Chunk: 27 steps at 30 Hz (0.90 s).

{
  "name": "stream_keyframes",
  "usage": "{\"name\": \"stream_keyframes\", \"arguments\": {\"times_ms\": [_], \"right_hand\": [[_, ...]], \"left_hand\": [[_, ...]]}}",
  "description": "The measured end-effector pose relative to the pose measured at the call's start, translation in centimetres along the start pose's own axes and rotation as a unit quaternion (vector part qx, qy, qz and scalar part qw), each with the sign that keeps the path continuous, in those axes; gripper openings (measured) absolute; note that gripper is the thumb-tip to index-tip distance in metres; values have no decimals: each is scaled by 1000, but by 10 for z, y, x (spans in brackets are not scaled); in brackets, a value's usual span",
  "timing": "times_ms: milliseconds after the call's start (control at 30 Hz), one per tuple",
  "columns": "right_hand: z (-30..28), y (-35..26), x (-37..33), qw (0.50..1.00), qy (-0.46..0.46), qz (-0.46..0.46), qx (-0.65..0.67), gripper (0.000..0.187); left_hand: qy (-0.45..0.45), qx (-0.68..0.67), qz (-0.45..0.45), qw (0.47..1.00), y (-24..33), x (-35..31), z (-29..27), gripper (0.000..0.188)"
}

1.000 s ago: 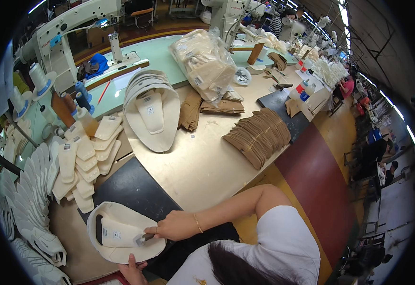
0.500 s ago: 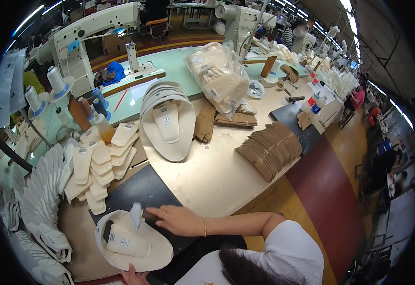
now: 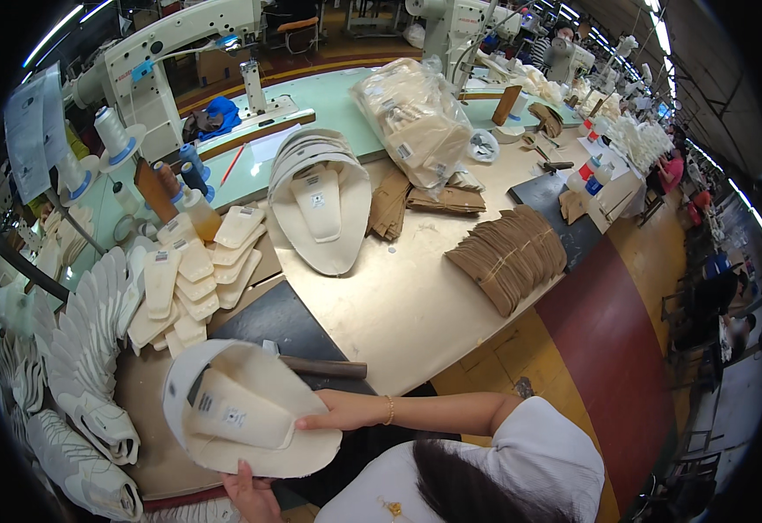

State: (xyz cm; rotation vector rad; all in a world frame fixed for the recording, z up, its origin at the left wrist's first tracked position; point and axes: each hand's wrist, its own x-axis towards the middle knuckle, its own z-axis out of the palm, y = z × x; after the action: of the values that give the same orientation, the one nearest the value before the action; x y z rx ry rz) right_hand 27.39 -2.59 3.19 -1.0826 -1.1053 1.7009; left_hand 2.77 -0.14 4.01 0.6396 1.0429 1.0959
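A cream shoe upper (image 3: 298,444) with a padded tongue (image 3: 228,405) lies tilted between my hands at the front of the bench. My left hand (image 3: 252,492) grips its near edge, thumb on top. On the right side of it my right hand (image 3: 342,410) is closed on the edge, with the thumb pressed on the inner face. Just behind the upper is a tool with a dark brown handle (image 3: 324,367) and a pale metal head, apparently a hammer, lying on a black board (image 3: 289,322). The upper partly hides this tool.
A stack of similar uppers (image 3: 333,253) stands farther back. Cream tongue pads (image 3: 193,261) pile up at left, beside rows of white shoe parts (image 3: 85,366). Brown pieces (image 3: 512,261) lie bundled at right. Behind them are a plastic bag of parts (image 3: 416,122) and a sewing machine (image 3: 150,83).
My right hand has come down from above the upper, where a pale object was at its fingers, and now grips the upper's right edge. The upper is raised and tilted; the brown handle now shows.
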Motion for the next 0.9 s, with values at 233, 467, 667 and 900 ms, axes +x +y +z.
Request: {"name": "stream_keyframes", "arguments": {"times_ms": [233, 467, 667, 900], "right_hand": [[-20, 20, -28, 993, 117, 29, 5, 48], [-40, -21, -8, 984, 160, 28, -75, 44], [-56, -19, 11, 958, 273, -69, 46, 43], [-147, -1, 9, 886, 439, -142, 48, 42]], "left_hand": [[-47, 215, -4, 975, 17, 4, 15, 68], [-60, 183, -56, 980, 20, 14, 15, 66], [-39, 206, -80, 975, 10, -1, 2, 51], [-54, 244, -99, 963, 0, 8, 5, 46]]}}
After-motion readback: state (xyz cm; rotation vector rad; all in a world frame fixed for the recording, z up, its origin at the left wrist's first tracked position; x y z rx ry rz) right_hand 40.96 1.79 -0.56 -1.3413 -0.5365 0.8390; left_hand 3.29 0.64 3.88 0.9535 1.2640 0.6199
